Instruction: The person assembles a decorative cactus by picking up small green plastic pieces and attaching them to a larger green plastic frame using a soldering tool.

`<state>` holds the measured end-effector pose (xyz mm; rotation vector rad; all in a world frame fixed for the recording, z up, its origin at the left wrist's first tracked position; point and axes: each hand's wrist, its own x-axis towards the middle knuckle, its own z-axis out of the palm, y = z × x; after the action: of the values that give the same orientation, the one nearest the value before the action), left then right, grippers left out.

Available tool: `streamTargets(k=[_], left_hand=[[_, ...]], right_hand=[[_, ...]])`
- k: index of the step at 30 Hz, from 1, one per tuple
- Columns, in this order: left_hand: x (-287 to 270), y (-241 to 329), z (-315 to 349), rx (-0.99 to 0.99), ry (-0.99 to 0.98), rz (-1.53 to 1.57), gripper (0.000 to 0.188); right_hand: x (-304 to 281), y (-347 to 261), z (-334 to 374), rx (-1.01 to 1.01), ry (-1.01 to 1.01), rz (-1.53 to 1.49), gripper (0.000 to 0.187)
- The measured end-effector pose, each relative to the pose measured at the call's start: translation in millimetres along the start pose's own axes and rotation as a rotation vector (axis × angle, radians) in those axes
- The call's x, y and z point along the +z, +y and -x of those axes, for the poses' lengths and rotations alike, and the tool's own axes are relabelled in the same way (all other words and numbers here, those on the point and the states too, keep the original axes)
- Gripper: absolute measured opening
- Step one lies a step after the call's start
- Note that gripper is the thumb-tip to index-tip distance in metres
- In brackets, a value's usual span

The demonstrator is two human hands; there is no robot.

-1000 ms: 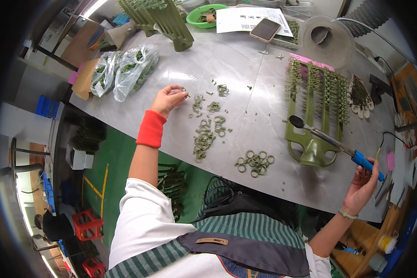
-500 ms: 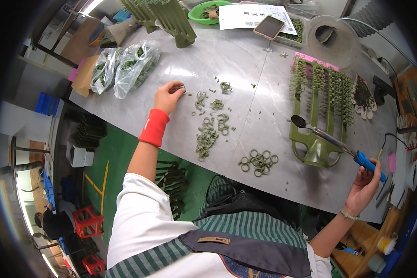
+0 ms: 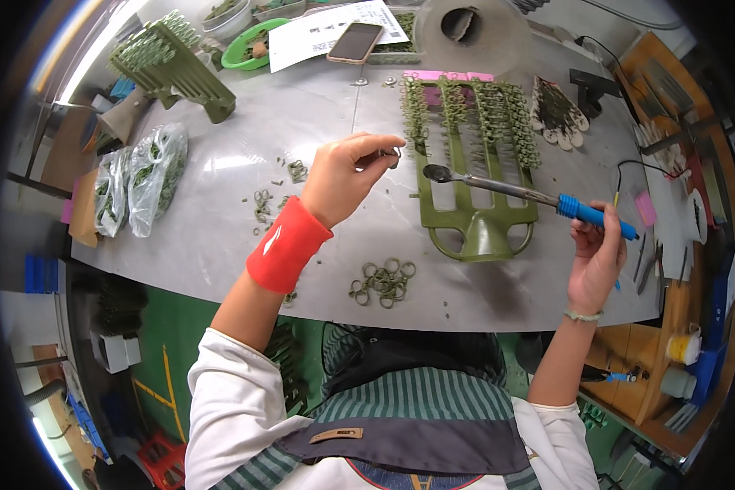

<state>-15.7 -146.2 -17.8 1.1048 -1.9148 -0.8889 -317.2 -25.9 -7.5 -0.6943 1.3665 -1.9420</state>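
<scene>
My left hand (image 3: pixel 347 175), with a red wristband, pinches a small ring (image 3: pixel 396 155) between thumb and fingers, just left of a green rack (image 3: pixel 486 237). Rows of small green rings line the rack's upright bars. In my right hand (image 3: pixel 598 253) is the blue handle of a soldering iron (image 3: pixel 506 189) with a dark spoon-shaped tip. That tip hovers over the left part of the rack, a short way from the left fingers. Loose green rings (image 3: pixel 384 283) lie in a cluster near the table's front edge. Smaller ring piles (image 3: pixel 263 208) are partly hidden behind my left arm.
Plastic bags of green pieces (image 3: pixel 157 184) sit at the left, below another ring-laden rack (image 3: pixel 171 69). At the back are a green basin (image 3: pixel 235 55), a phone (image 3: pixel 355 42) on paper and a wide duct hood (image 3: pixel 486 41). Stained gloves (image 3: pixel 557 114) lie right of the rack.
My left hand has moved right from beside the loose piles toward the rack, still pinching. The iron's tip stays over the rack's left side. The whole view has shifted to the right.
</scene>
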Motion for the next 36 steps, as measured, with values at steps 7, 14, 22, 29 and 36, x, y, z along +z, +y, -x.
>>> streamTargets(k=[7,14,22,29,36], left_hand=[[16,-7,-16,-0.069,-0.091,-0.013,0.023],[26,-9,-28,0.17,-0.022,-0.154,0.019],[36,-19,-40,0.427,0.064,-0.45,0.021],[43,-23,-45,0.459,0.056,-0.483,0.021],[36,-37,-43,0.49,0.085,-0.468,0.019]], right_hand=[[2,6,-3,0.01,-0.002,-0.019,0.026],[1,15,-6,0.0,0.024,-0.032,0.026],[10,30,-10,0.009,0.023,-0.051,0.025],[13,36,-15,-0.002,0.011,-0.074,0.025],[10,23,-11,-0.047,0.024,0.013,0.024]])
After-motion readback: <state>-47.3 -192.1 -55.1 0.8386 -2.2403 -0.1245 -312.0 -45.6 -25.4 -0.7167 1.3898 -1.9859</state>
